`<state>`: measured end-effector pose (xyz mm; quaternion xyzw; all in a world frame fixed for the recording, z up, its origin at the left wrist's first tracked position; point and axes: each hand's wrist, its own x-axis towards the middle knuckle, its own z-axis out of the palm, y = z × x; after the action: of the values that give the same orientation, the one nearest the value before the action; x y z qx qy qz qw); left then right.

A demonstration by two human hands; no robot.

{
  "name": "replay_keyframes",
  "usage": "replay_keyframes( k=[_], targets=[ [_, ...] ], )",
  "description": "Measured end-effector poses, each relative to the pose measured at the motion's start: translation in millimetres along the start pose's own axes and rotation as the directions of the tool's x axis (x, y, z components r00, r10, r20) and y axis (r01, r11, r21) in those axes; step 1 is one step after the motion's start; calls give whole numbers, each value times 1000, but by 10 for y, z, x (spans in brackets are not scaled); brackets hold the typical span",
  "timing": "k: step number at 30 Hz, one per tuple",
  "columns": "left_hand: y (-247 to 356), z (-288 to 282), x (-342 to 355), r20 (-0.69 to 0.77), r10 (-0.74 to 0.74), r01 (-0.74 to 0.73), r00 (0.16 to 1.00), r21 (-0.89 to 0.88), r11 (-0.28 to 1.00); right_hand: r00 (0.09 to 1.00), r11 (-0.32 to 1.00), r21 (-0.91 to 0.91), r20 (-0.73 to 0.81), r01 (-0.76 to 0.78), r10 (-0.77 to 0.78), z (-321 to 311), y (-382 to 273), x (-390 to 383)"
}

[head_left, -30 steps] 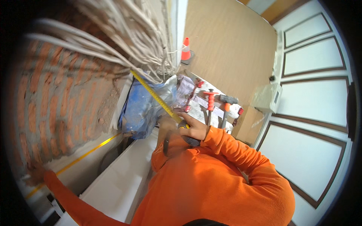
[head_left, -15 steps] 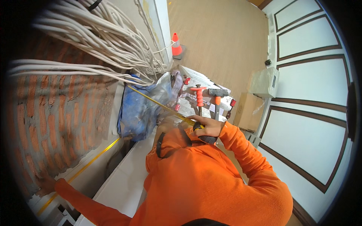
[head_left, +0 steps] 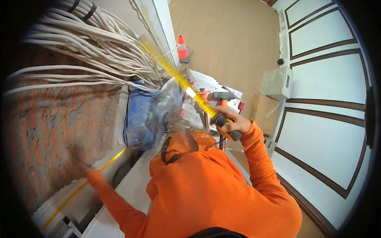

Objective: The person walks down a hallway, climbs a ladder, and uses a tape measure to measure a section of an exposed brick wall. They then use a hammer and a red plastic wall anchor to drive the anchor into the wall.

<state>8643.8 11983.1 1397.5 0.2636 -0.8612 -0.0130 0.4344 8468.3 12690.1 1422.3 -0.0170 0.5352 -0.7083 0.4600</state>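
Note:
My right hand [head_left: 235,121] is closed around a black-and-yellow tape measure [head_left: 227,126] above my right thigh. Its yellow blade [head_left: 178,79] sticks out up and to the left, smeared by motion, crossing in front of the white cables. My left hand [head_left: 79,163] is at the brick wall [head_left: 51,139] on the left; blur hides its fingers. Below it a yellow strip [head_left: 85,184] runs along the ledge beside the wall. Past the tape measure lie a hammer [head_left: 224,96] and a chisel with a red guard [head_left: 204,95], on a white ribbed stack [head_left: 198,79].
A thick bundle of white cables [head_left: 95,43] hangs over the wall at upper left. Beneath it sits a dusty blue bag [head_left: 143,115]. An orange cone [head_left: 182,49] stands on the floor [head_left: 222,35]. A wrapped white box [head_left: 278,83] rests on a cardboard box [head_left: 262,113] by the panelled wall [head_left: 321,123].
The tape measure has shifted slightly right, and its blade has swung up from near the blue bag to across the cables. My left hand has moved right and farther up along the wall.

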Motion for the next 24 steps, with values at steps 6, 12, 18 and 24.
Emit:
replay_keyframes(
  k=[6,12,18,24],
  targets=[
    [2136,859,-1516,743,-58,591,667,-480,648,720,977,-191,-663,100,-203,-395,641,102],
    [4090,919,-2003,843,507,612,180,-500,613,449,757,-587,-780,-288,-435,-621,1263,-37],
    [4818,1290,-2588,934,335,602,125,-340,722,451,756,-551,-808,-354,-378,-475,1542,-171],
    [4893,1708,-3091,945,308,818,107,-260,514,438,736,-625,-755,-258,-487,-177,1390,-116]
  ],
)
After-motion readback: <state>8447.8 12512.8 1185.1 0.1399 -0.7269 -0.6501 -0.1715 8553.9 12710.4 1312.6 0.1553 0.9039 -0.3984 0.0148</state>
